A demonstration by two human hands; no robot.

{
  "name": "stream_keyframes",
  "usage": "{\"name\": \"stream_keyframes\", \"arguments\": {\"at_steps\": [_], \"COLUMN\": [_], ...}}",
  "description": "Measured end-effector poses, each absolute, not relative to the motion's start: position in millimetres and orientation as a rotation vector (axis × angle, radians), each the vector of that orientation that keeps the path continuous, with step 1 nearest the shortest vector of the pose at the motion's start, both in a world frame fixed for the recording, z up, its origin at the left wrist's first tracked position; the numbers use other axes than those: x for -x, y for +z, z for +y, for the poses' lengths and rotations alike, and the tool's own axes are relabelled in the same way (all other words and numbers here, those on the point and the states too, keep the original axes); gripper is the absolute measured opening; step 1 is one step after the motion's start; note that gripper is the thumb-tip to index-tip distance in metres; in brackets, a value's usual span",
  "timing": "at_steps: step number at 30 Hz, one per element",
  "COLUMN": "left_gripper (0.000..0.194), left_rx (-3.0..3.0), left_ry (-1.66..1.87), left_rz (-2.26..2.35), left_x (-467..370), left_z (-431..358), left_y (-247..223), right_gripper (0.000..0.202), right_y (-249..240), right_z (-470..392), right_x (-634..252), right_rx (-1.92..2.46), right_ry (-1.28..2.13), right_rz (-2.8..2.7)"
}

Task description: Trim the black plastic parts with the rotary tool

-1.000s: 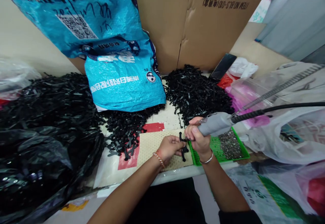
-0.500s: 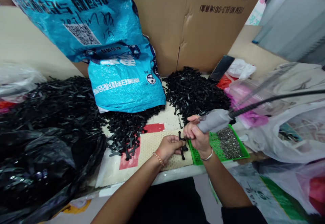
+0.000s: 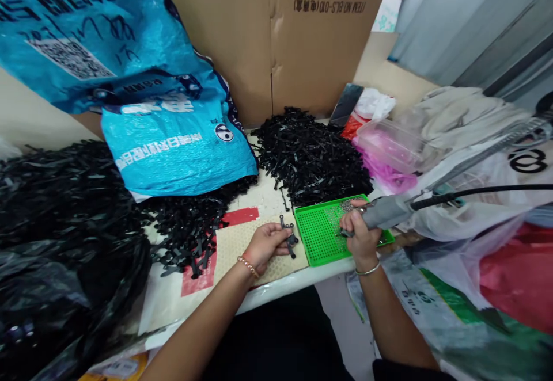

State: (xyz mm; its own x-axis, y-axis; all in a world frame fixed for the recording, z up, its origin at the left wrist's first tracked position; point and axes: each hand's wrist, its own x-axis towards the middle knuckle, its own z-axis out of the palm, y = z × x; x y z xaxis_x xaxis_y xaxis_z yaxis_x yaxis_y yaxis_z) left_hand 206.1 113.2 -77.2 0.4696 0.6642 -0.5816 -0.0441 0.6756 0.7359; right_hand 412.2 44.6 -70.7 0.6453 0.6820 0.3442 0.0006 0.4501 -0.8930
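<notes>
My left hand (image 3: pixel 264 246) pinches a small black plastic strip part (image 3: pixel 292 242) over the beige dimpled mat (image 3: pixel 233 254); its exact shape is partly covered by my fingers. My right hand (image 3: pixel 363 238) is wrapped round the front of a grey electric screwdriver (image 3: pixel 386 213) with a black cable. The tool lies nearly level, its tip pointing left over the green perforated tray (image 3: pixel 317 234). Small metal screws (image 3: pixel 339 217) lie in that tray, partly hidden behind my right hand.
Heaps of black strip parts lie behind the tray (image 3: pixel 311 156) and at the left (image 3: pixel 56 191). A blue woven sack (image 3: pixel 181 162) leans over more parts. Behind stands a cardboard box (image 3: pixel 319 47). Plastic bags and a clear container (image 3: pixel 389 142) crowd the right side.
My right hand has moved the screwdriver right, away from the black part and over the screw tray. My left hand keeps hold of the part. The camera view has shifted to the right.
</notes>
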Motion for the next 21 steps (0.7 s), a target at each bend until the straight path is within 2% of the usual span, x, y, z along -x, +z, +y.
{"name": "stream_keyframes", "arguments": {"at_steps": [9, 17, 21], "left_gripper": [0.012, 0.023, 0.022], "left_rx": [-0.732, -0.739, -0.742], "left_ry": [0.482, 0.491, 0.490], "left_rz": [1.011, 0.999, 0.997], "left_x": [-207.1, -205.3, -205.9], "left_z": [112.6, 112.8, 112.0], "left_y": [-77.5, -80.3, -78.1], "right_gripper": [0.017, 0.016, 0.015], "right_y": [-75.4, -77.9, -76.9], "right_z": [49.5, 48.0, 47.4], "right_x": [-417.4, -418.0, -418.3], "right_rx": [0.990, 1.039, 1.067], "right_ry": [0.544, 0.560, 0.565], "right_rz": [-0.830, -0.823, -0.827]}}
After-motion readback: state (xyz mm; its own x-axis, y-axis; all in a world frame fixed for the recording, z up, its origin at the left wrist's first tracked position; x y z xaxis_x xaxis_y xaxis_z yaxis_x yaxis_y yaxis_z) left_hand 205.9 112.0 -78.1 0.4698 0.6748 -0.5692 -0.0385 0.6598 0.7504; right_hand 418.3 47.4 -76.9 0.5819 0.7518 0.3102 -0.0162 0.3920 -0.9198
